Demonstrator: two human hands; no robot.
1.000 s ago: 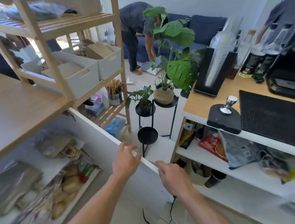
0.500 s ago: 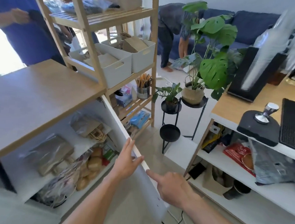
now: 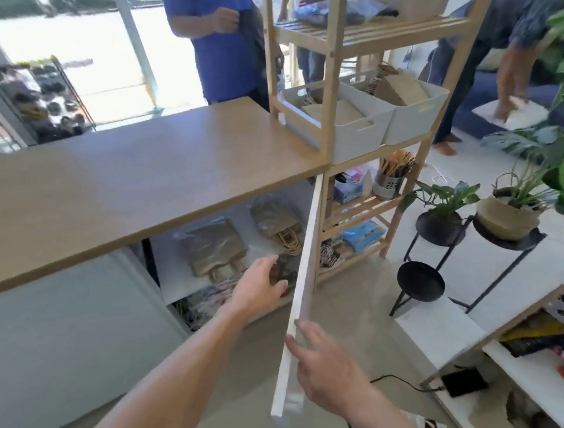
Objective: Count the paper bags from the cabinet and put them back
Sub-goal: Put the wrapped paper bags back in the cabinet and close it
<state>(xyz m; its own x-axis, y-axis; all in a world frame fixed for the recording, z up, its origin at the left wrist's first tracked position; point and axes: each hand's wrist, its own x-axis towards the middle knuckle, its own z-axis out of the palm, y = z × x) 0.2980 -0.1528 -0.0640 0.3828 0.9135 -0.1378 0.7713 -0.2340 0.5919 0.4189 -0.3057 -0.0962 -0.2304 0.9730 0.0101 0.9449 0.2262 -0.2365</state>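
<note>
Left hand (image 3: 261, 287) outstretched; right hand (image 3: 326, 369) splayed.

Cabinet door (image 3: 306, 249) open, edge-on. Right hand (image 3: 327, 369) touches its edge; left hand (image 3: 258, 288) just beside paper bags (image 3: 215, 247).
</note>
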